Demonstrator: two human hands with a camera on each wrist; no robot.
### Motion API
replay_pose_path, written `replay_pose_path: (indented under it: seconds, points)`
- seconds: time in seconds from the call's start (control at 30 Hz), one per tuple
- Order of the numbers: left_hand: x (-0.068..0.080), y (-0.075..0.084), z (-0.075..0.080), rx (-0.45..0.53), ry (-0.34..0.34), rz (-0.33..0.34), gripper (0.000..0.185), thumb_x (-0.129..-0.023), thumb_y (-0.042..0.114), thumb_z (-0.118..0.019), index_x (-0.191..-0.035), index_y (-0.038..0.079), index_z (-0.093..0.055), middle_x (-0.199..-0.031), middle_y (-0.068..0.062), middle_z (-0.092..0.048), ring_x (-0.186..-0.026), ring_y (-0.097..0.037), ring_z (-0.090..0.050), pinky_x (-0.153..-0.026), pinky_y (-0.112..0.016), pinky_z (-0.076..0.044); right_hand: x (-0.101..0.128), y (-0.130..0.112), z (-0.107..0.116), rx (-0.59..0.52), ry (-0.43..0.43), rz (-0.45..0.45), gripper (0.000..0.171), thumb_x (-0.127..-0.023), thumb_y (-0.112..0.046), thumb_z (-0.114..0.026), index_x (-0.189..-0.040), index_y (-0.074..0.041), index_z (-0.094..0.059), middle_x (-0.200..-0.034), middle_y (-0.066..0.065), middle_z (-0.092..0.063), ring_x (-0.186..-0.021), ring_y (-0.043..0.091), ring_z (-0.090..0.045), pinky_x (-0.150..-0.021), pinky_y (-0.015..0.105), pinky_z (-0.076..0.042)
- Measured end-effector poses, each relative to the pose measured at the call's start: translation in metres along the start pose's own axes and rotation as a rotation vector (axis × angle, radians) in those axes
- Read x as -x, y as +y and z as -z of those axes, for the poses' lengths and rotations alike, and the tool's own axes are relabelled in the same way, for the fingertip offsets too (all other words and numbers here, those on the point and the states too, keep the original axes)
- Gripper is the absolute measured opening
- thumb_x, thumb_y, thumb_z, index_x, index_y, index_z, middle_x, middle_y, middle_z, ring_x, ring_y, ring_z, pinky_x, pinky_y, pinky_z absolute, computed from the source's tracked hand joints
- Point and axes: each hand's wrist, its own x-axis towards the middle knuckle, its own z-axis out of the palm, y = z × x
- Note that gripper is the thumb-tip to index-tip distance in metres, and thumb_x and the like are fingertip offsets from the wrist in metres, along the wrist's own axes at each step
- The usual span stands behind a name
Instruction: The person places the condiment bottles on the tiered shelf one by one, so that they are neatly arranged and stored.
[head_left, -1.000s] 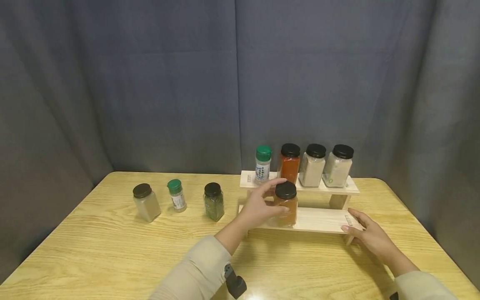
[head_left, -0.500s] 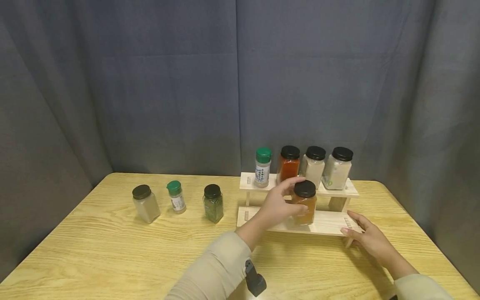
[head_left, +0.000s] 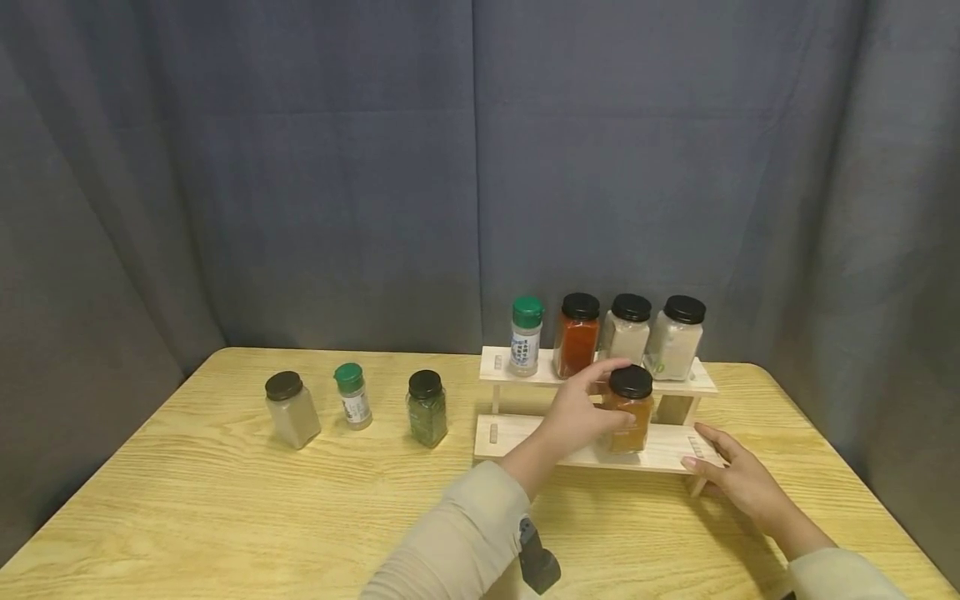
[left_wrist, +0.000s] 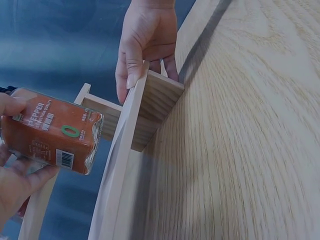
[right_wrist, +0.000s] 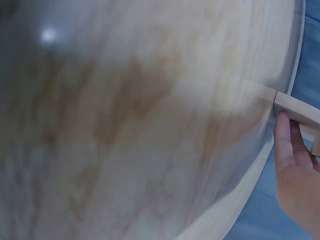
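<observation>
My left hand [head_left: 577, 417] grips a pepper jar [head_left: 637, 433] with a black lid and orange-brown powder. It is upright over the right half of the spice rack's lower shelf [head_left: 517, 435]. In the left wrist view, the pepper jar [left_wrist: 60, 125] shows its printed label, and its base is clear of the board. My right hand [head_left: 738, 483] grips the right end of the lower shelf, thumb on top, fingers at the outer side. The right wrist view has the right hand [right_wrist: 295, 175] at the wooden end piece.
On the upper shelf [head_left: 491, 354] stand a green-capped shaker [head_left: 524, 346], a red-powder jar [head_left: 577, 342] and two pale-powder jars [head_left: 675, 346]. Left on the table [head_left: 225, 517] are a pale jar [head_left: 294, 417], another green-capped shaker [head_left: 356, 404] and a green-herb jar [head_left: 427, 417]. A curtain [head_left: 337, 208] hangs behind.
My left hand has carried the pepper jar to the right along the lower shelf. My right hand keeps its grip on the shelf end, and the other jars stay put.
</observation>
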Motion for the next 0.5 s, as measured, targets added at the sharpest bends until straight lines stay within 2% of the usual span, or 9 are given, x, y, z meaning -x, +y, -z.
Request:
replay_pose_path:
  seconds: [0.33,0.5]
  points:
    - [-0.006,-0.002,-0.016,-0.03,-0.012,0.029,0.062,-0.063,-0.009,-0.07,-0.115,0.021,-0.055,-0.097,0.006,-0.053,-0.081,-0.007,-0.05,-0.062,-0.018,-0.046,0.0,-0.002,0.001,-0.029,-0.023,-0.002,0.075,-0.085,-0.025,-0.055,-0.133,0.009,-0.009,-0.132,0.036,-0.008,-0.106,0.044,-0.04,-0.075,0.038,-0.047]
    - [-0.009,-0.004,-0.024,-0.053,-0.018,0.032,0.063,-0.063,-0.008,-0.071,-0.114,0.024,-0.055,-0.098,0.008,-0.054,-0.08,-0.005,-0.05,-0.061,-0.018,-0.046,0.0,-0.001,0.001,-0.075,-0.035,-0.015,0.075,-0.085,-0.023,-0.055,-0.134,0.008,-0.007,-0.132,0.036,-0.009,-0.101,0.039,-0.046,-0.075,0.04,-0.047]
